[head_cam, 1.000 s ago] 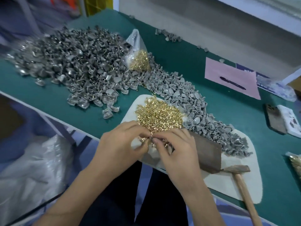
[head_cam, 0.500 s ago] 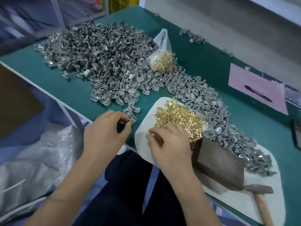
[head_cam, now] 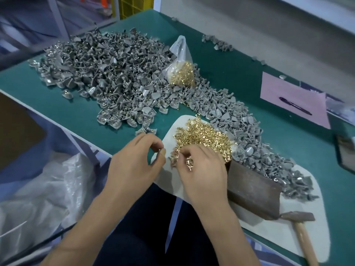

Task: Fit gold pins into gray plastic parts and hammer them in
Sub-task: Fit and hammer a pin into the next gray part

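Note:
Loose gold pins (head_cam: 203, 137) lie heaped on a white mat (head_cam: 299, 239) at the table's near edge. My right hand (head_cam: 199, 169) rests at the heap's near side, its curled fingers pinching several pins. My left hand (head_cam: 134, 164) hovers just left of the mat, fingers loosely curled, and I see nothing in it. Plain gray plastic parts (head_cam: 249, 143) trail along the mat's far side. A bigger pile of gray parts with gold pins showing (head_cam: 115, 79) spreads over the far left. The hammer (head_cam: 305, 237) lies on the mat at the right.
A dark metal block (head_cam: 251, 189) sits on the mat right of my right hand. A clear bag of gold pins (head_cam: 182, 73) stands among the gray parts. Pink paper (head_cam: 278, 89) with a pen (head_cam: 294, 108) lies far right. A plastic sack (head_cam: 44, 189) hangs below the table edge.
My left hand went left to the pile of pinned parts and has come back toward the mat. My right hand stayed at the gold pins, gathering some.

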`<state>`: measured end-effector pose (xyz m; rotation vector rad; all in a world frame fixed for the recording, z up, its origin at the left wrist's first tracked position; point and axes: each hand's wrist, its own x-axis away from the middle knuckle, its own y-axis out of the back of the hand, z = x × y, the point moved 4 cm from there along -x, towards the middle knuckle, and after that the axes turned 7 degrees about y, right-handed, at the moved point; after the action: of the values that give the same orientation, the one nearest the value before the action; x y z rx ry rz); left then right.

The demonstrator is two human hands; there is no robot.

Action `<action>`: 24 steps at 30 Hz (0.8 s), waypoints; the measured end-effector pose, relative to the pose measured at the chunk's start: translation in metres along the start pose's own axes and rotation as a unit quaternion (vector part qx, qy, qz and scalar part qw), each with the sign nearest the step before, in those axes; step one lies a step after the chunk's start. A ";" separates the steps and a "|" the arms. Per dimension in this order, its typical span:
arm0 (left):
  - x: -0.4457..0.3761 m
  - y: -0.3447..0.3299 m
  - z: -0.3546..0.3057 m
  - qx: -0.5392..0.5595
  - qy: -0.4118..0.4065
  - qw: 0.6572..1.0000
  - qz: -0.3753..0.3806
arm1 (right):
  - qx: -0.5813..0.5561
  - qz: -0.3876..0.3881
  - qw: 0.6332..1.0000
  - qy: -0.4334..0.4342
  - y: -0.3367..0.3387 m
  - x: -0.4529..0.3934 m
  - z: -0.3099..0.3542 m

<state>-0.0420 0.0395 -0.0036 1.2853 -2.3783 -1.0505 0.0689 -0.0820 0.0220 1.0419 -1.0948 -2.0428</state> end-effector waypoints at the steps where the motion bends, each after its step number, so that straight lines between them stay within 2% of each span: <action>1: 0.001 -0.006 -0.008 0.004 -0.016 1.000 0.015 | -0.008 -0.012 1.000 -0.017 0.008 0.003 -0.007; 6: 0.004 -0.041 -0.053 0.035 -0.085 0.991 0.100 | -0.068 -0.083 0.988 -0.110 0.052 0.024 -0.058; 9: -0.001 -0.064 -0.079 0.033 -0.117 0.982 0.148 | -0.043 -0.138 0.978 -0.152 0.079 0.040 -0.088; 14: -0.022 -0.097 -0.117 -0.041 -0.137 0.978 0.149 | -0.028 -0.154 0.968 -0.198 0.093 0.060 -0.119; 24: -0.050 -0.130 -0.147 -0.167 -0.182 0.952 0.184 | -0.076 -0.173 0.965 -0.180 0.072 0.067 -0.125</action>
<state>0.1448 -0.0366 0.0174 0.5410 -2.4081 -1.5778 0.1495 -0.2194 0.0157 0.8478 -0.9542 -2.6306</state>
